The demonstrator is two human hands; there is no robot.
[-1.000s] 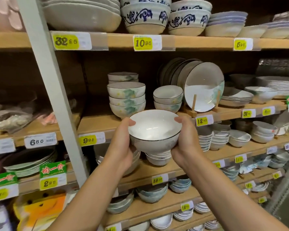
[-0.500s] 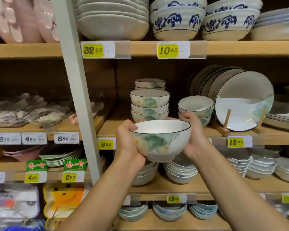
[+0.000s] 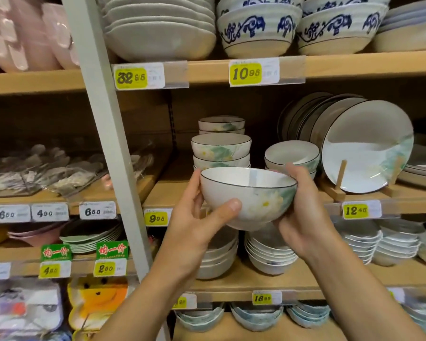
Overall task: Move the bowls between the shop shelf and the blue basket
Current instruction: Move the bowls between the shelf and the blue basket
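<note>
I hold a white bowl [image 3: 256, 200] with a dark rim and a green and yellow lotus print in front of the shop shelf [image 3: 172, 190]. My left hand [image 3: 194, 222] grips its left side, thumb across the front wall. My right hand [image 3: 303, 217] cups its right side and underside. Just behind it on the shelf stands a stack of matching bowls [image 3: 220, 150], with a second short stack [image 3: 292, 156] to the right. The blue basket is not in view.
Matching plates [image 3: 364, 146] lean in a wooden rack at the right. Large blue-patterned bowls [image 3: 258, 25] sit on the shelf above. A grey upright post [image 3: 108, 134] runs down on the left. White bowl stacks [image 3: 268, 252] fill the shelf below.
The bowl has turned in my hands, so the lotus print now faces right and my left thumb lies across its front. The view has moved closer to the shelf.
</note>
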